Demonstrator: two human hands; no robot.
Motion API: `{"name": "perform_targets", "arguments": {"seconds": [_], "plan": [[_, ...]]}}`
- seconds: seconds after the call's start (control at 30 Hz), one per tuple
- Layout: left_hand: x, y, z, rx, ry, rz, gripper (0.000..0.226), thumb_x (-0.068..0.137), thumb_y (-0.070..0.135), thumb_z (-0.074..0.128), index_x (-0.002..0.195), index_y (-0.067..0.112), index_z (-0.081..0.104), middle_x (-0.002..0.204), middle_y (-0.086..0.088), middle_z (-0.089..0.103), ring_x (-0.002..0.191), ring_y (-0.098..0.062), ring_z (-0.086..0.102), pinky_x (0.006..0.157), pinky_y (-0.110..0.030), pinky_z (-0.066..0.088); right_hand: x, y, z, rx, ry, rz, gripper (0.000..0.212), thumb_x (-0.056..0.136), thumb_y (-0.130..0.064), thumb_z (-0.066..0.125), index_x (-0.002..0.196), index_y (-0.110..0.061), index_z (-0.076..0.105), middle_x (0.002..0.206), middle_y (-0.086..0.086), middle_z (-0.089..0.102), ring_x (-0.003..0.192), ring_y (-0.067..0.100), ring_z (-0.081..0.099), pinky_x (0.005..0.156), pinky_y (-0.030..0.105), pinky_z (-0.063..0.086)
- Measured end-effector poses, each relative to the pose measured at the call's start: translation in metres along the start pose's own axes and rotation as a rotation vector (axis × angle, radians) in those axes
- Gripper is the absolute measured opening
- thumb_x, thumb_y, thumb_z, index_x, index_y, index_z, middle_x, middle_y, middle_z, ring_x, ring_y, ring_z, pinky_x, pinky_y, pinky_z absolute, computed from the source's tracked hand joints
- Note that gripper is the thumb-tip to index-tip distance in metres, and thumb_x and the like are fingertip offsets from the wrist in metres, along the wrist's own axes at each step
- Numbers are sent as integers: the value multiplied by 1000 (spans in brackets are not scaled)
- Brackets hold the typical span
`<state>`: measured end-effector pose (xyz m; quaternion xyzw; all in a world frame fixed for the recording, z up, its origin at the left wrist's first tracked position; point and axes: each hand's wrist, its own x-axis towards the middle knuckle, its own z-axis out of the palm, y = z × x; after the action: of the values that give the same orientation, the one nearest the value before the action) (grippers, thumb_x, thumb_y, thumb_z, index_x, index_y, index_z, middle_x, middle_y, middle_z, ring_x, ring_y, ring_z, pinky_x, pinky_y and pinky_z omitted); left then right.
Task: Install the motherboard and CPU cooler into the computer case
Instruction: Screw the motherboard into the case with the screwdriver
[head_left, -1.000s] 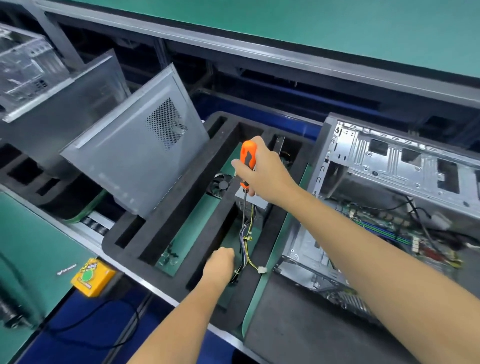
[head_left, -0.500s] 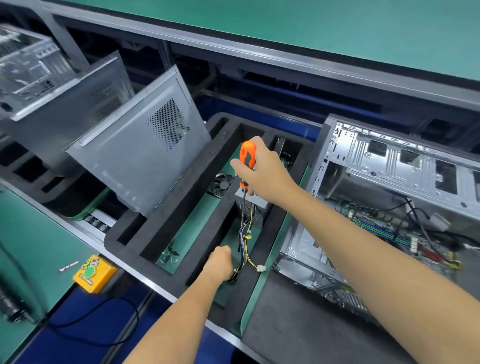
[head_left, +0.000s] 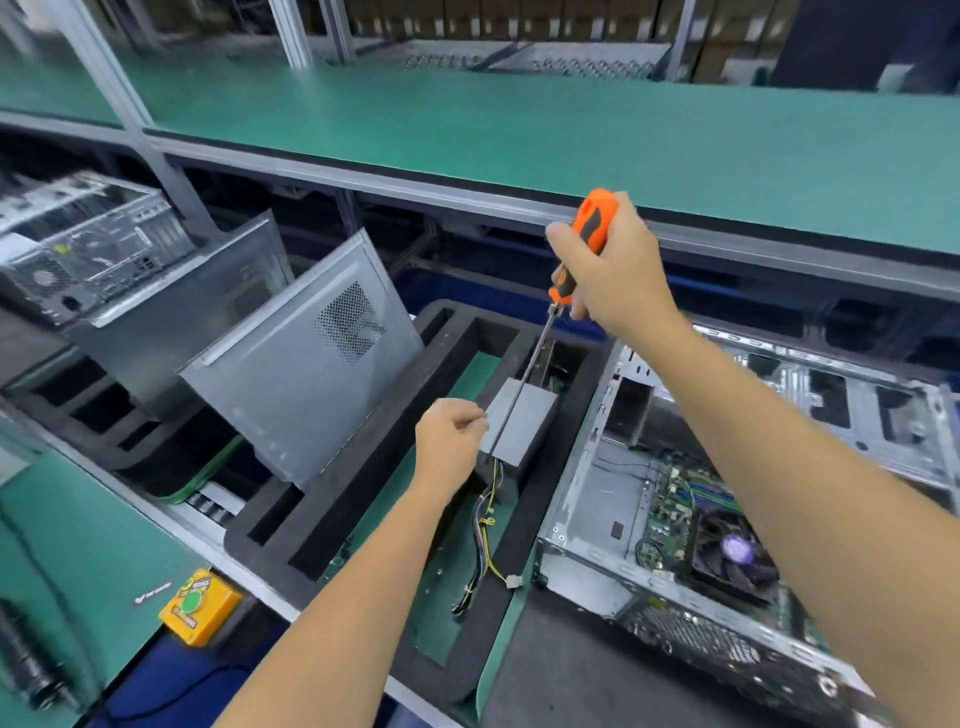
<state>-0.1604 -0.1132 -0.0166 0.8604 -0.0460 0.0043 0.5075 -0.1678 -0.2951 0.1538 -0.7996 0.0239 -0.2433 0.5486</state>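
My right hand (head_left: 618, 270) grips an orange-and-black screwdriver (head_left: 592, 228) by the handle. Its long shaft slants down-left across a grey power supply box (head_left: 524, 415) standing in the black foam tray (head_left: 363, 525). My left hand (head_left: 449, 441) is just left of the shaft, with fingers curled and thumb and forefinger pinched on something too small to make out. At the right the open computer case (head_left: 587, 499) lies on its side. Inside it are the green motherboard (head_left: 670, 499) and the black CPU cooler fan (head_left: 732, 551).
A grey side panel (head_left: 301, 374) leans in the tray's left slot. Yellow and black cables (head_left: 485, 545) trail from the power supply. A yellow button box (head_left: 200, 605) sits at the bench edge. Another case (head_left: 78, 244) stands far left, and a green shelf (head_left: 519, 119) runs above.
My right hand lifted the screwdriver up and to the right. My left hand came up out of the tray slot by the cables, fingers now pinched. The camera tilted up.
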Motion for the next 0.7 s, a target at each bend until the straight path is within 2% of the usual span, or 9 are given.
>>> {"name": "perform_targets", "arguments": {"seconds": [0.1, 0.2, 0.27, 0.33, 0.47, 0.57, 0.63, 0.7], "plan": [[5, 30, 19, -77, -84, 63, 11, 82, 5, 66, 86, 11, 74, 90, -2, 69, 86, -12, 65, 80, -25, 51, 8, -20, -38, 2, 104, -44, 25, 94, -27, 57, 85, -18, 35, 59, 3, 48, 36, 13, 48, 41, 31, 47], [3, 58, 42, -107, -163, 153, 20, 86, 7, 62, 83, 24, 71, 81, 13, 68, 76, 1, 63, 69, -12, 48, 11, -38, -80, -46, 224, -90, 25, 94, -27, 57, 90, -12, 37, 65, 4, 44, 38, 10, 48, 39, 25, 44], [1, 74, 58, -111, -203, 211, 21, 88, 8, 61, 84, 27, 69, 80, 18, 67, 76, 6, 61, 67, -6, 45, 9, -47, -109, -80, 297, -111, 25, 95, -28, 57, 93, -11, 39, 69, 2, 42, 41, 7, 48, 40, 19, 44], [-3, 88, 74, -111, -249, 255, 20, 88, 8, 60, 86, 26, 69, 81, 17, 67, 77, 5, 61, 68, -6, 46, 5, -54, -134, -116, 347, -124, 24, 95, -28, 57, 92, -13, 39, 69, 0, 42, 42, 7, 50, 41, 18, 45], [-10, 113, 106, -125, -338, 287, 17, 87, 8, 63, 85, 24, 68, 80, 10, 66, 77, -2, 61, 68, -8, 47, -9, -65, -177, -182, 436, -130, 23, 95, -30, 56, 84, -26, 36, 70, -2, 45, 46, 10, 56, 40, 19, 44], [-18, 133, 130, -131, -438, 300, 13, 86, 8, 64, 84, 21, 67, 75, 9, 64, 70, -2, 59, 63, -5, 45, -21, -71, -207, -226, 505, -140, 24, 95, -31, 56, 84, -25, 35, 70, 2, 47, 47, 14, 59, 38, 22, 44], [-23, 144, 146, -146, -488, 314, 8, 86, 8, 66, 86, 16, 67, 74, 9, 63, 69, -4, 58, 62, -6, 45, -28, -73, -224, -234, 545, -141, 25, 93, -31, 56, 84, -23, 35, 74, 9, 52, 45, 15, 57, 37, 24, 43], [-30, 153, 159, -164, -530, 328, 6, 85, 8, 67, 86, 15, 67, 75, 7, 63, 69, -5, 57, 64, -10, 46, -35, -73, -240, -251, 575, -132, 25, 93, -31, 56, 83, -23, 34, 72, 9, 51, 41, 14, 55, 37, 24, 42]]}}
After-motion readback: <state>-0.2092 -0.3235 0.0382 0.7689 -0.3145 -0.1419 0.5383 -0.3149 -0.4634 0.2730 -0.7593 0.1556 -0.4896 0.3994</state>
